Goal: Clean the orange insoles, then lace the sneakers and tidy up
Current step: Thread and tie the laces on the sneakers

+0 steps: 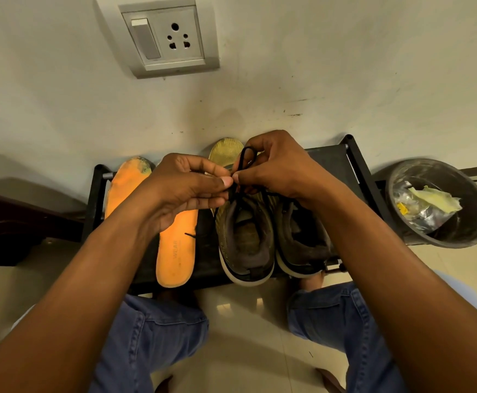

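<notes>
Dim warm light, wide-angle edge distortion

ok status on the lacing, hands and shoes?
Both hands, left and right, pinching the black lace above the left sneaker. Two orange insoles still out on the rack. Nothing blocking.
</notes>
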